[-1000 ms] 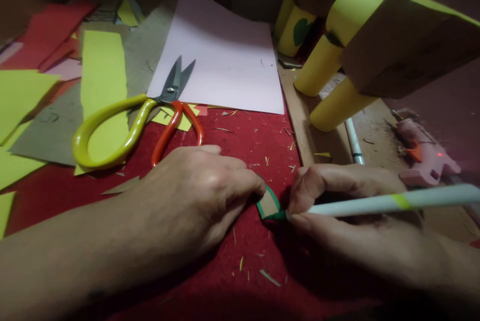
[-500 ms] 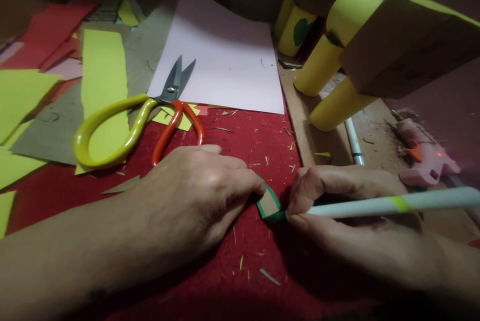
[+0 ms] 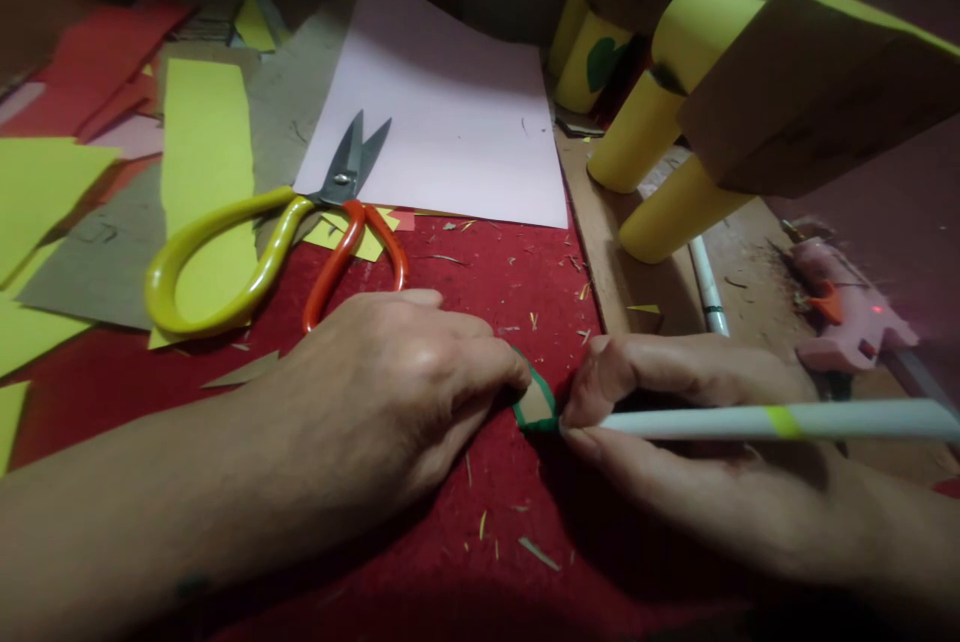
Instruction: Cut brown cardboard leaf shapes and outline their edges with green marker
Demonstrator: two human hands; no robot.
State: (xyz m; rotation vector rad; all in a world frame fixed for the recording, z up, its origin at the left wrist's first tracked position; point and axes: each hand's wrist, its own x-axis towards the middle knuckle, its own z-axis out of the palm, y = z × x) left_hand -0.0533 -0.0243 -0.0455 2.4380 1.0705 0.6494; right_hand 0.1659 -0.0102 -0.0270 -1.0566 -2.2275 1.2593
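Under the fingertips of my left hand [image 3: 420,382] lies a small tan cardboard piece [image 3: 537,404] edged in green, partly covered by those fingers. My right hand [image 3: 690,462] grips a white marker pen [image 3: 697,420] with a yellow band. Its green tip touches the lower edge of the piece. A pair of scissors [image 3: 343,184] with one yellow and one orange handle lies just beyond my left hand, blades parted.
A white paper sheet [image 3: 450,122] lies at the back. Yellow paper strips [image 3: 206,152] and red paper [image 3: 109,52] are at left. Yellow tubes [image 3: 637,132] with cardboard stand at right, near a pink glue gun [image 3: 847,297]. Scraps litter the red surface [image 3: 480,562].
The marker has tilted flatter and its tip has moved slightly left along the piece's lower edge. My right hand has shifted a little left. My left hand stays put.
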